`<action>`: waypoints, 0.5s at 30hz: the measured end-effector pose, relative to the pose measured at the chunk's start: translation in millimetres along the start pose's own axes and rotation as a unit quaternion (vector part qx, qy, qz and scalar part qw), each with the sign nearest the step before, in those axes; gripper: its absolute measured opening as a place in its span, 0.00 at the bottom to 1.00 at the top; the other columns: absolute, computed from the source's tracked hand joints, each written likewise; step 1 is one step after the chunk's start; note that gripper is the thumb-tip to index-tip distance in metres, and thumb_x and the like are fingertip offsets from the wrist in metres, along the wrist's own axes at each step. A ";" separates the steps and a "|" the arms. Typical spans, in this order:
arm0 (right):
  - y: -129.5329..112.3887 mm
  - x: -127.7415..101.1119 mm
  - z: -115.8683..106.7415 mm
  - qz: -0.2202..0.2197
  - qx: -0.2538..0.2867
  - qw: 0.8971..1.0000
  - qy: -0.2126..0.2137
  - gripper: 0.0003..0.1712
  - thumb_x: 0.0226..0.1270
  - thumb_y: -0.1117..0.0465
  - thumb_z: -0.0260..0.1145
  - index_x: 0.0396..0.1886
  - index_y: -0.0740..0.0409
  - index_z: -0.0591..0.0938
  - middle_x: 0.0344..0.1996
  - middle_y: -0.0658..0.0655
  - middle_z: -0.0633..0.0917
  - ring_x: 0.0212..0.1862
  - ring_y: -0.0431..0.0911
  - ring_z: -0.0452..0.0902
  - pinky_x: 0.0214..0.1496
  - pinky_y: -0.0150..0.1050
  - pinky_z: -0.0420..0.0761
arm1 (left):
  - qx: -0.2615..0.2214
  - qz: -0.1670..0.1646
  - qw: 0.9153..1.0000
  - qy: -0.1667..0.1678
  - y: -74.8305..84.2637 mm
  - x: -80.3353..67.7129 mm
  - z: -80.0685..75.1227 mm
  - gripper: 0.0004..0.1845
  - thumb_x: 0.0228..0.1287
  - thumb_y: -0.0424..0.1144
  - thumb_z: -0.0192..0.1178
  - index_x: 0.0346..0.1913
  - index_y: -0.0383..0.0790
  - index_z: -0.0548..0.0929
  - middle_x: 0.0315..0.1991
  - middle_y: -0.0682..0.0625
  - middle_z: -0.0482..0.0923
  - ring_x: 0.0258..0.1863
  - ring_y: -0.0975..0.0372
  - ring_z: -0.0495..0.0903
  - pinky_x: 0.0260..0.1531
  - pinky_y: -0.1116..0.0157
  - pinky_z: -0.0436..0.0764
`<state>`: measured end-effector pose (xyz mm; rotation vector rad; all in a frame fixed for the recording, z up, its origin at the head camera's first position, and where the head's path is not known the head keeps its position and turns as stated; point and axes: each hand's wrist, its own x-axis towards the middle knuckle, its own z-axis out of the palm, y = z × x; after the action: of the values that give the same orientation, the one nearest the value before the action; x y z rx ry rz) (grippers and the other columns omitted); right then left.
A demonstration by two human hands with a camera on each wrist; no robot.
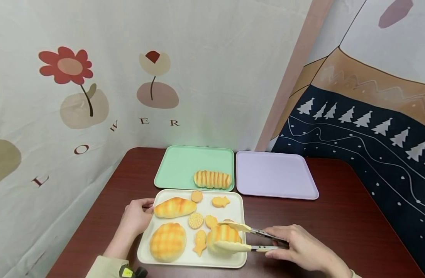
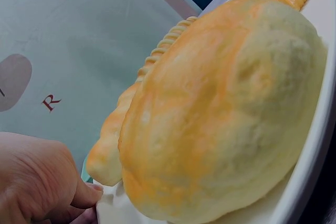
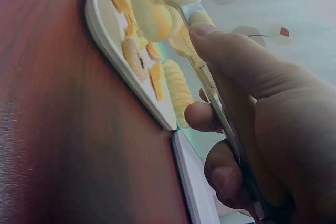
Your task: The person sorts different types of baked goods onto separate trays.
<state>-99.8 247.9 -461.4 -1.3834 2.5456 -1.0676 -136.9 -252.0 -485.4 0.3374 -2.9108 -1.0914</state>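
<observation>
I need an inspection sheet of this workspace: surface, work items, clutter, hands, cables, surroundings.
Surface: dark red-brown table.
Work items: white tray holds several breads and cookies; tongs clamp a striped bun on it. Green tray holds one ridged loaf. Purple tray holds nothing.
Clutter: nothing seen.
Hands: left hand holds the white tray's left edge; right hand grips the tongs.
Cables: nothing seen.
Surroundings: flower-print cloth on the left, tree-print cloth on the right.
</observation>
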 end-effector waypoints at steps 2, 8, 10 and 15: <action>-1.8 2.4 -3.0 0.011 0.000 1.000 0.004 0.23 0.74 0.52 0.73 0.65 0.45 0.82 0.36 0.36 0.79 0.32 0.29 0.74 0.32 0.24 0.75 | 0.000 0.000 1.000 0.000 0.5 -0.2 -0.3 0.17 0.72 0.33 0.63 0.60 0.33 0.87 0.45 0.45 0.88 0.49 0.48 0.84 0.49 0.45 0.80; -4.9 10.2 -11.4 0.020 -0.012 1.000 0.013 0.23 0.74 0.52 0.73 0.66 0.41 0.81 0.35 0.35 0.78 0.32 0.30 0.74 0.33 0.26 0.76 | -0.002 -0.002 1.000 0.001 0.4 -0.7 -0.7 0.17 0.72 0.33 0.63 0.60 0.33 0.87 0.44 0.45 0.88 0.49 0.48 0.84 0.50 0.45 0.80; -3.9 12.7 -13.2 0.002 -0.021 1.000 0.021 0.25 0.72 0.54 0.75 0.66 0.40 0.80 0.36 0.36 0.79 0.33 0.30 0.74 0.34 0.24 0.75 | -0.003 -0.003 1.000 0.000 0.4 -1.0 -0.8 0.17 0.72 0.33 0.63 0.60 0.33 0.87 0.45 0.45 0.88 0.49 0.48 0.84 0.50 0.45 0.80; -1.2 19.6 -18.4 -0.025 -0.029 0.999 0.032 0.27 0.70 0.57 0.76 0.66 0.43 0.81 0.37 0.36 0.79 0.33 0.30 0.74 0.34 0.22 0.73 | -0.003 -0.002 1.000 0.000 0.4 -1.4 -0.4 0.17 0.71 0.33 0.63 0.60 0.34 0.87 0.45 0.45 0.88 0.49 0.48 0.84 0.49 0.45 0.80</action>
<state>-117.2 242.7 -441.5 -1.4576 2.6200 -1.0725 -135.6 -251.7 -484.8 0.3423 -2.9076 -1.1015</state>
